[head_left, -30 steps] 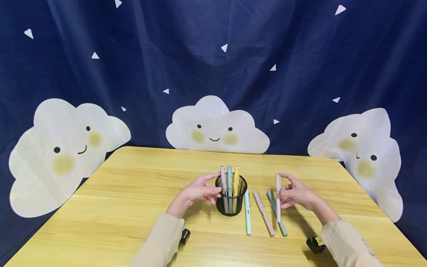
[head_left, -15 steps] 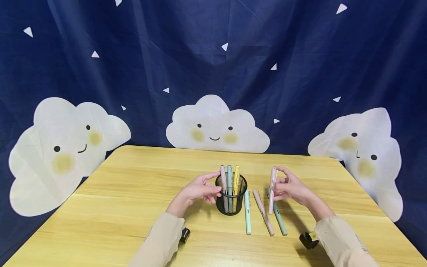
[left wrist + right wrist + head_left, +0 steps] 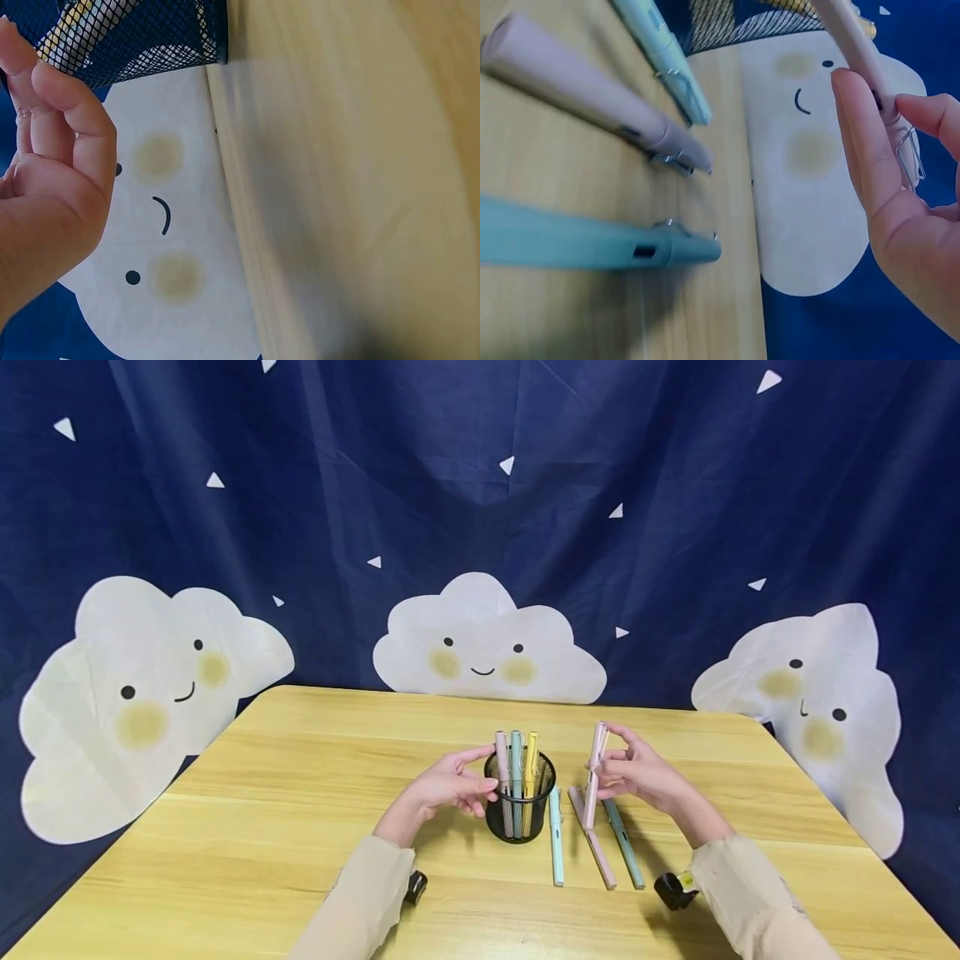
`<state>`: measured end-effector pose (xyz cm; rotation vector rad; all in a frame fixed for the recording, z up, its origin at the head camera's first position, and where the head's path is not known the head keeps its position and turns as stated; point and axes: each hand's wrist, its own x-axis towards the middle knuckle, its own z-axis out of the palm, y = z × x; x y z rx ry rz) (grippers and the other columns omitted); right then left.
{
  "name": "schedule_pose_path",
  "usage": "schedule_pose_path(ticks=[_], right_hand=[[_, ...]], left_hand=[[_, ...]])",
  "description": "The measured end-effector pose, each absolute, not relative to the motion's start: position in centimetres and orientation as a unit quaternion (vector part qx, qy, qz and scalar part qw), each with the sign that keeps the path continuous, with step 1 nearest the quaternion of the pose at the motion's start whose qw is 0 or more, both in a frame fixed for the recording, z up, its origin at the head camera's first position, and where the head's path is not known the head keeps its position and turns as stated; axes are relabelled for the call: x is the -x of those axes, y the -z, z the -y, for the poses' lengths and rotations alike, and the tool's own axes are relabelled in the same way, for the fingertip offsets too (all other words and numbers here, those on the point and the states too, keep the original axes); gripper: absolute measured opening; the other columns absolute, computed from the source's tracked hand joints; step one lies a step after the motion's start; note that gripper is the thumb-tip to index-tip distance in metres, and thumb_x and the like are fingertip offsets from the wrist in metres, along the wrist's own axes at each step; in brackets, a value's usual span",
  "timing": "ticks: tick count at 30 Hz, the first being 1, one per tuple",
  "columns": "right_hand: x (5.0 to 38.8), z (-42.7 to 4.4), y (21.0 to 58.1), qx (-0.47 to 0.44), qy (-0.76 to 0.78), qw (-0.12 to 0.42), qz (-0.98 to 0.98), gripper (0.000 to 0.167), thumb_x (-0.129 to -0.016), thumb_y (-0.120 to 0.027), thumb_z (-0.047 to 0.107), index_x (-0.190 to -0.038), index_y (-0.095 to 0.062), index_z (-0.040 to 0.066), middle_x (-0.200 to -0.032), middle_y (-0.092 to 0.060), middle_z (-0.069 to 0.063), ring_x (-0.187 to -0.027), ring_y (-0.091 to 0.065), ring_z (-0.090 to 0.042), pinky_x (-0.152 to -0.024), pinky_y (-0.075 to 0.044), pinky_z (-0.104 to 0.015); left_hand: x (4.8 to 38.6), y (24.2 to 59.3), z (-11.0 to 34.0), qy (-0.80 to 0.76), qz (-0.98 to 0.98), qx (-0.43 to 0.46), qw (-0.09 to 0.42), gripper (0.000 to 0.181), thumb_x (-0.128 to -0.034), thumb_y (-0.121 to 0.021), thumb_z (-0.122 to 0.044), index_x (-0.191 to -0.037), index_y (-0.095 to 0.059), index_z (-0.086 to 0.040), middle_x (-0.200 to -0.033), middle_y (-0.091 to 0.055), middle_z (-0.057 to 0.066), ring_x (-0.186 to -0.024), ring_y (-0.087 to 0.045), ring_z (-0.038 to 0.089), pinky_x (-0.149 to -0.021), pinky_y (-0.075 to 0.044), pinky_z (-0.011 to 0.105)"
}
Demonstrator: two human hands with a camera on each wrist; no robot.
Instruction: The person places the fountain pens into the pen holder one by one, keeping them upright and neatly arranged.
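My left hand (image 3: 448, 787) holds the black mesh pen holder (image 3: 536, 817) by its left side, thumb near the front and index finger at the rim. A mauve pen (image 3: 502, 755), a teal pen (image 3: 517, 755) and a yellow pen (image 3: 532, 755) stand inside it. To the right, my right hand (image 3: 647, 777) pinches a pale pink pen (image 3: 591, 802) near its cap, clip end up, slightly tilted. In the right wrist view, thumb and fingers meet on this pen (image 3: 855, 45) by its clip; its lower end runs out of frame.
Right of the holder, a light blue pen (image 3: 557, 847), a mauve pen (image 3: 602, 864) and a teal pen (image 3: 626, 852) lie side by side on the wooden table (image 3: 247, 827). Behind the table hangs a dark blue cloth (image 3: 337, 485) printed with white clouds.
My right hand has carried the pale pink pen up and leftward, from over the teal pen to over the lying mauve pen. The left hand and the holder have stayed in place.
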<state>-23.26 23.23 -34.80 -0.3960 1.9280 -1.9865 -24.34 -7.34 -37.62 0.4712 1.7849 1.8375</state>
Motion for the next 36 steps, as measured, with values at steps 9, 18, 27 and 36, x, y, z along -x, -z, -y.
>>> schedule_pose_path(ticks=[9,18,27,36], right_hand=[[23.4,-22.0,34.2,0.136,0.719,0.17,-0.66,0.074,-0.082,-0.048,-0.007,-0.138,0.001,0.003,-0.087,-0.06,-0.01,-0.079,-0.062,-0.018,-0.067,-0.052,-0.039],[23.8,-21.0,33.7,0.135,0.743,0.158,-0.637,0.071,-0.085,-0.046,-0.01,-0.137,0.0,0.006,-0.088,-0.062,-0.01,-0.08,-0.063,-0.029,-0.067,-0.052,-0.039],[23.9,-19.8,33.3,0.13,0.779,0.094,-0.606,0.064,-0.087,-0.039,-0.011,-0.136,-0.004,0.011,-0.086,-0.065,-0.007,-0.075,-0.064,-0.025,-0.067,-0.052,-0.038],[23.8,-18.8,33.2,0.141,0.804,0.009,-0.577,0.057,-0.088,-0.038,-0.013,-0.131,-0.013,0.013,-0.076,-0.061,-0.003,-0.075,-0.065,-0.023,-0.067,-0.052,-0.041]], left_hand=[[24.4,37.7,7.4,-0.682,-0.657,-0.177,0.267,0.071,-0.0829,-0.062,-0.008,-0.142,-0.021,-0.007,-0.076,-0.065,0.009,-0.051,-0.059,0.013,-0.049,-0.046,0.022],[24.4,37.6,7.4,-0.682,-0.656,-0.179,0.27,0.072,-0.0828,-0.062,-0.008,-0.142,-0.021,-0.007,-0.077,-0.065,0.01,-0.051,-0.059,0.013,-0.05,-0.046,0.022],[24.4,37.6,7.4,-0.681,-0.655,-0.179,0.272,0.072,-0.0826,-0.062,-0.008,-0.142,-0.021,-0.007,-0.075,-0.065,0.008,-0.051,-0.059,0.013,-0.051,-0.046,0.022],[24.4,37.6,7.5,-0.679,-0.658,-0.181,0.271,0.072,-0.0827,-0.062,-0.009,-0.142,-0.021,-0.007,-0.076,-0.065,0.008,-0.051,-0.059,0.013,-0.051,-0.046,0.023]])
